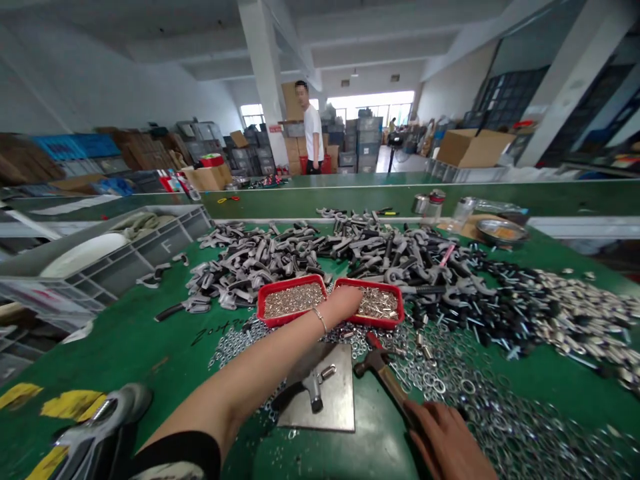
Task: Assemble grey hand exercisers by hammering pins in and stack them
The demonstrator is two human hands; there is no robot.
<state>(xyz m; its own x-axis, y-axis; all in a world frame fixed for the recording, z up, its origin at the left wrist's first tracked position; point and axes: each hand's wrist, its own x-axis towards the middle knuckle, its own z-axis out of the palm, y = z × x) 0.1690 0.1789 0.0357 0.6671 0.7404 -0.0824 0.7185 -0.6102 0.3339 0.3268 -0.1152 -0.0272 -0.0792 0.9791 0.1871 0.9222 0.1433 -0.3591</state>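
Note:
My left hand (346,301) reaches into the right red tray (399,319) of small metal pins; its fingers are bent together and the fingertips are hidden. At the lower right my right hand (447,440) has its fingers round the handle of a hammer (387,377), whose head rests near the steel plate (343,407). On that plate lie a grey metal piece (313,390) and a small spring (327,372). The left red tray (261,308) holds tiny metal parts, just beside the other tray.
Grey tool bodies (255,257) are heaped behind the trays. Loose rings (467,387) spread at right, below dark screws (480,313) and pale metal parts (565,317). A grey crate (170,250) stands left. A person (313,130) stands beyond the far bench.

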